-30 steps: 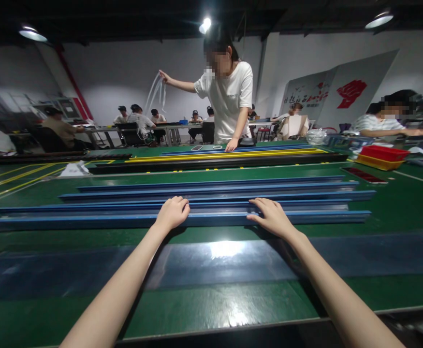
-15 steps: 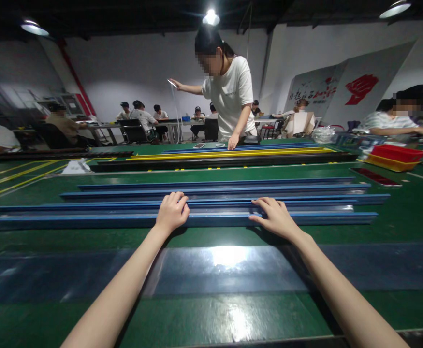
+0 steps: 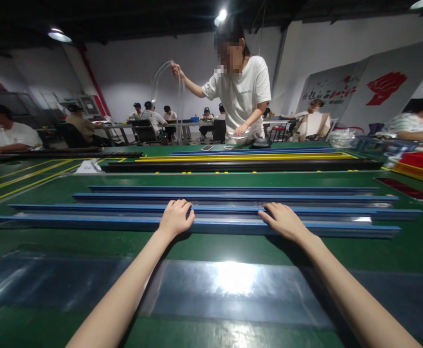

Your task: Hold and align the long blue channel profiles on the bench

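Note:
Several long blue channel-shaped rails lie side by side across the table. My left hand (image 3: pixel 177 217) has its fingers curled over the far edge of a blue rail (image 3: pixel 226 209), thumb on the near side. Farther right, my right hand (image 3: pixel 284 220) bends its fingers over the same rail, with the thumb pointing inward. Both hands reach over the nearest blue rail (image 3: pixel 226 227). The fingertips are partly hidden behind the rail edge. Closer to me, a wide clear plastic strip (image 3: pixel 196 290) lies flat and reflects the lamp.
The green table (image 3: pixel 98 246) has yellow rails (image 3: pixel 251 157) and a black rail (image 3: pixel 240 166) farther back. A dark red phone-like slab (image 3: pixel 407 188) and a red tray (image 3: pixel 421 164) sit right. Across the table, a co-worker (image 3: pixel 242 87) holds up a clear strip.
My view has turned slightly left. My right hand's fingers have drawn in over the rail edge, and two rail edges there now sit together. The co-worker has raised one hand off the table.

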A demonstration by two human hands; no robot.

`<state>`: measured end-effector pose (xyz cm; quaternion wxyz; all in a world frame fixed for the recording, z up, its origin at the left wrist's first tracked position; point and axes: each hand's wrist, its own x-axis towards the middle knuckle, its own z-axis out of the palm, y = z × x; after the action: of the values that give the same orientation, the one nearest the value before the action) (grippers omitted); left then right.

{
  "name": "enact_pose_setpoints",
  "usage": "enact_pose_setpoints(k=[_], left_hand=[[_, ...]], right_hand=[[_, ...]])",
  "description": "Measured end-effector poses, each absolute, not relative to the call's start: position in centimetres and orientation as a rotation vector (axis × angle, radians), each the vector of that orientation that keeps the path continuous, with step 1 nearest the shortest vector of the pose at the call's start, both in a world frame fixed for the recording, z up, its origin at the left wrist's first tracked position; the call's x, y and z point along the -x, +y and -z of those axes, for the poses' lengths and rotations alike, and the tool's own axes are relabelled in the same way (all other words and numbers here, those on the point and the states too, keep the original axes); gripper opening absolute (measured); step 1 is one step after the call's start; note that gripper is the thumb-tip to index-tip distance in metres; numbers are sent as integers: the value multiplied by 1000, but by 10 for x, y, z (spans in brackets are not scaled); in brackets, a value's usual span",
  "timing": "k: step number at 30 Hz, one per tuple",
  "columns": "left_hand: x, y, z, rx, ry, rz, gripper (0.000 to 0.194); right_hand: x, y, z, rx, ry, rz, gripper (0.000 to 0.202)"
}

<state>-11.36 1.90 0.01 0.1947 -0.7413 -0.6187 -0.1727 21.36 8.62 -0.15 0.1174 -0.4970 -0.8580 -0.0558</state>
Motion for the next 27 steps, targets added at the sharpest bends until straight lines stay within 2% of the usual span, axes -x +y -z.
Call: enact_pose_setpoints(k=[13, 27], left_hand=[[138, 46, 2, 2046, -1774, 429, 32], [158, 73, -2, 2015, -1869, 275, 35]], right_hand=[[-188, 106, 3, 1516, -2441, 309, 49], [-168, 125, 1, 1538, -2435, 292, 51]])
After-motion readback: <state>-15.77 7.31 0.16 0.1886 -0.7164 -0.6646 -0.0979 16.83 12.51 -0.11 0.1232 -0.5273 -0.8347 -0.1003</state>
